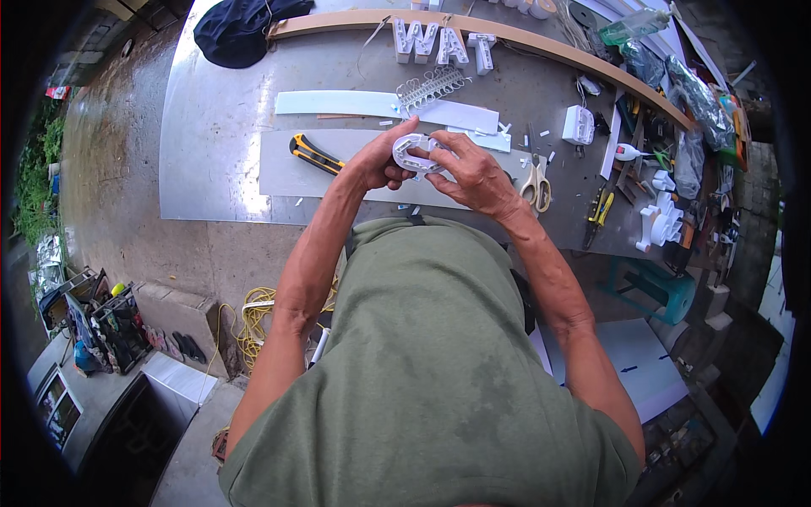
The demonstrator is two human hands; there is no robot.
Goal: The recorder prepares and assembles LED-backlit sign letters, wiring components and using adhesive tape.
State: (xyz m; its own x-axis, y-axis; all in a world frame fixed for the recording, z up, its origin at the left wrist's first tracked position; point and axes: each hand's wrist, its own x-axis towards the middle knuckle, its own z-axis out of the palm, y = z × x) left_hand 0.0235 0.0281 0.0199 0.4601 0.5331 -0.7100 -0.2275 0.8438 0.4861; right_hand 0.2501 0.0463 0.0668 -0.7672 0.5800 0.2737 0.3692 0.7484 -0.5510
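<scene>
Above the near part of the worktable, my left hand (382, 160) grips a white hollow channel letter (400, 153), rounded, its open side facing up with small pale pieces inside. My right hand (478, 176) is closed at the letter's right side, its fingers bent over the rim and into the hollow; anything small between those fingertips is hidden. Left of my hands lies a yellow and black utility knife (316, 154) on a flat grey sheet (283, 173). Scissors (536, 188) with pale handles rest to the right. Just beyond my hands sits a bundle of white LED modules (433, 88) with wires.
Long white strips (334, 103) lie beyond the sheet. Several white channel letters (452, 52) stand by a curved wooden bar (541, 38). A dark cloth (232, 35) is at far left. Right: a white block-like piece (578, 125), pliers (601, 209), a teal stool (650, 290). Yellow cable (253, 317) coils on the floor.
</scene>
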